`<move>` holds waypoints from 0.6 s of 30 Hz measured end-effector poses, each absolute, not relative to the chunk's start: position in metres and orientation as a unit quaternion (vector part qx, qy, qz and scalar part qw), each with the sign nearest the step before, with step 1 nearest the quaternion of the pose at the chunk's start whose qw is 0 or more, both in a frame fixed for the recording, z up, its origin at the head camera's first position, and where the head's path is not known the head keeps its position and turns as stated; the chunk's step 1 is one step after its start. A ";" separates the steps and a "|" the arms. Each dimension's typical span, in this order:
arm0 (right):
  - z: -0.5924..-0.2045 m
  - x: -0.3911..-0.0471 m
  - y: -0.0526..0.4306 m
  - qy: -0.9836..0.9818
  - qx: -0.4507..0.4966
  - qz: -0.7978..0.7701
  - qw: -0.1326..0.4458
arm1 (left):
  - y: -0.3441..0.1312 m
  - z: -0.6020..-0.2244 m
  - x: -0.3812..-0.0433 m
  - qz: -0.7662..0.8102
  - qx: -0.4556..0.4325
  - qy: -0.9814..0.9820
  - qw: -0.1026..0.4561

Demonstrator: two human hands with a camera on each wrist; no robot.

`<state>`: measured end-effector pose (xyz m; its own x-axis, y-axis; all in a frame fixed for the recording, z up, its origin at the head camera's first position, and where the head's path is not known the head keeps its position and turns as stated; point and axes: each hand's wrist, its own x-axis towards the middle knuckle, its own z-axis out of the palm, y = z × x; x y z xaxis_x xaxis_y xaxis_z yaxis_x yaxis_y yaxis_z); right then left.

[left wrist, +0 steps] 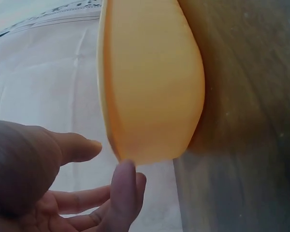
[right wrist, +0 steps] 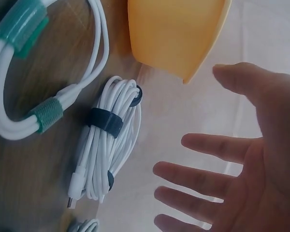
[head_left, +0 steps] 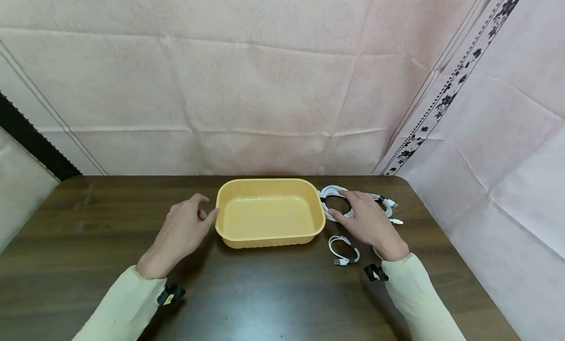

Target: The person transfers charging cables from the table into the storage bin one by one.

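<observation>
On either side of a yellow rectangular plastic tray [head_left: 270, 218]
Left hand [head_left: 181, 230] loosely bent, fingertips apart; right hand [head_left: 367, 221] spread near coiled white cables [right wrist: 100, 150].

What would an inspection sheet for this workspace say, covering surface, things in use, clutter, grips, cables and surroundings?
Surface: dark wood-grain table, light glare in the near middle.
Things in use: yellow tray, upright, nothing inside.
Clutter: nothing seen beyond tray and cables.
Left grip: at the tray's left end, holding nothing; contact unclear.
Right grip: above the coils, fingers spread, holding nothing.
Cables: all white, right of the tray; dark-strapped coil beside it, green-tied coil nearer the person, another coil farther right; something partly hidden by the right wrist.
Surroundings: pale creased cloth behind; black floral border toward the right.
</observation>
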<state>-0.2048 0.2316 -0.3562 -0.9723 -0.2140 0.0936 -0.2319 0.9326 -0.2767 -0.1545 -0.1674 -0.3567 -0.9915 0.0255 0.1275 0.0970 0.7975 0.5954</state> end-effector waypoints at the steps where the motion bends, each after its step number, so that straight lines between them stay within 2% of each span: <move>1: -0.357 -0.205 0.232 -0.982 0.116 0.144 0.031 | -0.167 -0.357 -0.155 -0.323 -0.030 -0.945 0.050; 8: -0.357 -0.205 0.239 -0.981 0.138 0.136 0.028 | -0.163 -0.357 -0.154 -0.378 -0.015 -0.925 0.016; 15: -0.357 -0.209 0.242 -0.979 0.157 0.126 0.032 | -0.168 -0.355 -0.157 -0.357 -0.032 -0.932 0.056; 18: -0.358 -0.210 0.243 -0.979 0.162 0.123 0.031 | -0.170 -0.356 -0.158 -0.353 -0.029 -0.933 0.056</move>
<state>-0.2102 0.2428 -0.3576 -0.9456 -0.3090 0.1013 -0.3245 0.9175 -0.2300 -0.1577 -0.1703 -0.3559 -0.9921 0.0155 0.1246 0.0941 0.7488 0.6560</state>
